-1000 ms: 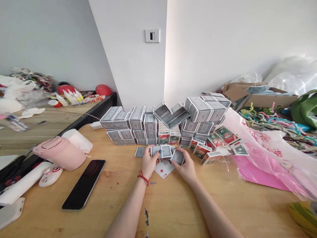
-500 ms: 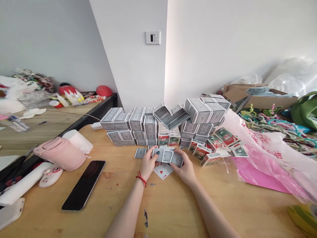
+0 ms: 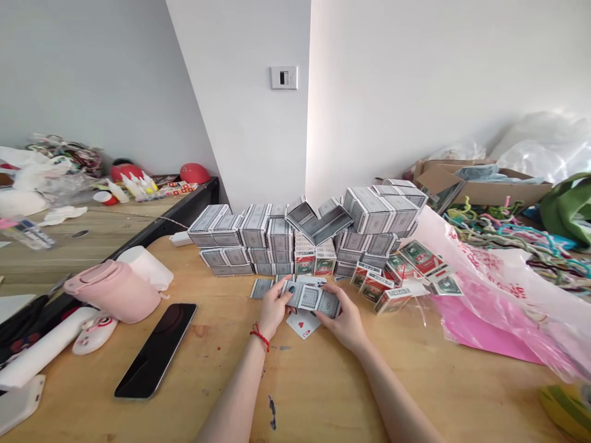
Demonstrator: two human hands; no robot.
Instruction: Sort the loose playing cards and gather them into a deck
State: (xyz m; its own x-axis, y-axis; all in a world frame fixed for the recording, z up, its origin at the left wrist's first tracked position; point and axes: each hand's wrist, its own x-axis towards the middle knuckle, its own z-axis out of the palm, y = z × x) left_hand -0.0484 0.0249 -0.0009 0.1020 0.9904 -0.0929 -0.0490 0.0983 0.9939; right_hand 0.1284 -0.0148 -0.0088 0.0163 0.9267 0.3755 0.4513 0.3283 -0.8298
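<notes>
Between my hands is a strip of overlapping playing cards (image 3: 309, 298), their grey patterned backs facing up. My left hand (image 3: 276, 307) pinches its left end, thumb on top. At the right end my right hand (image 3: 344, 317) grips it by the edges. Under the strip lies a face-up two of hearts (image 3: 302, 326) on the table, with another pale card (image 3: 312, 280) partly hidden behind. A grey-backed card (image 3: 261, 288) lies left of my left hand. Blocks built of cards (image 3: 268, 229) stand in stacked rows beyond my hands, with an open folded card piece (image 3: 319, 224) resting across them.
Red and green card boxes (image 3: 375, 287) lie in a pile to the right, beside a pink plastic bag (image 3: 489, 320). On the left are a black phone (image 3: 157, 351), a pink cup (image 3: 113, 289) and a white roll (image 3: 50, 344). Yarn-like strands (image 3: 503, 231) fill the far right.
The held card strip has tilted, its right end dipping a little toward me. Both hands keep hold of it. The whole view has shifted slightly.
</notes>
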